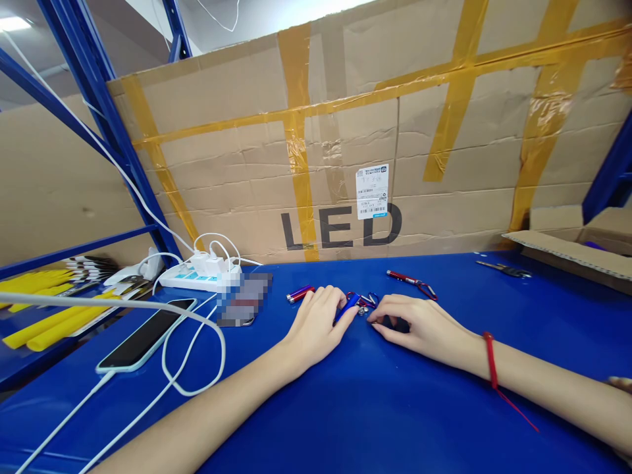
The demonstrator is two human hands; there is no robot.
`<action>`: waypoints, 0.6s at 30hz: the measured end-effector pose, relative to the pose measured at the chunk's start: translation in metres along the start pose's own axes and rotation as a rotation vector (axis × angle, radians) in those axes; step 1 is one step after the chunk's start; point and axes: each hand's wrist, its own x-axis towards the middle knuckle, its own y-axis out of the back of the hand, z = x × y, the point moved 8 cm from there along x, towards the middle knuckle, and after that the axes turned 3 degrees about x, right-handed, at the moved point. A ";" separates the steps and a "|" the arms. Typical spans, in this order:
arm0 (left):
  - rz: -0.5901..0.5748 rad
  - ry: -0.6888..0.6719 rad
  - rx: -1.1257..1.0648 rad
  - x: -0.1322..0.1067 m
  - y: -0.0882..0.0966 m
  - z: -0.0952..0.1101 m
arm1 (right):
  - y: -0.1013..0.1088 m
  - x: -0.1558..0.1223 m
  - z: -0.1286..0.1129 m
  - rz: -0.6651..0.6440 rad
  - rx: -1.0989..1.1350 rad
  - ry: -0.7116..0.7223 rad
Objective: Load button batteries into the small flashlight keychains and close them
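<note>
My left hand [320,322] is closed on a small blue metal penlight [348,307], gripped between thumb and fingers just above the blue tabletop [345,415]. My right hand [417,322] rests on the table to the right, its thumb and fingertips drawn together; whether anything is pinched there I cannot make out. Between the hands lie small silver round pieces [363,311] and red and blue carabiner clips [368,299]. Beside my left hand's knuckles are a red penlight [301,295] and a purple one [298,289], partly overlapping. A dark red penlight with a clip [402,277] lies beyond my right hand.
Behind stands a large taped cardboard sheet [237,184]. At left are a white power strip [197,280] with cables, a phone [148,336] and a pixelated flat object [244,299]. Keys [508,269] and an open cardboard box [567,253] are at right.
</note>
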 end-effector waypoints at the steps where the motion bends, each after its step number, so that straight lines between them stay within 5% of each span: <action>1: 0.000 0.000 0.003 0.000 0.000 0.000 | 0.000 0.000 0.001 0.000 -0.002 -0.010; 18: -0.013 -0.009 0.033 0.000 0.000 0.001 | 0.002 0.001 0.006 0.028 -0.032 -0.046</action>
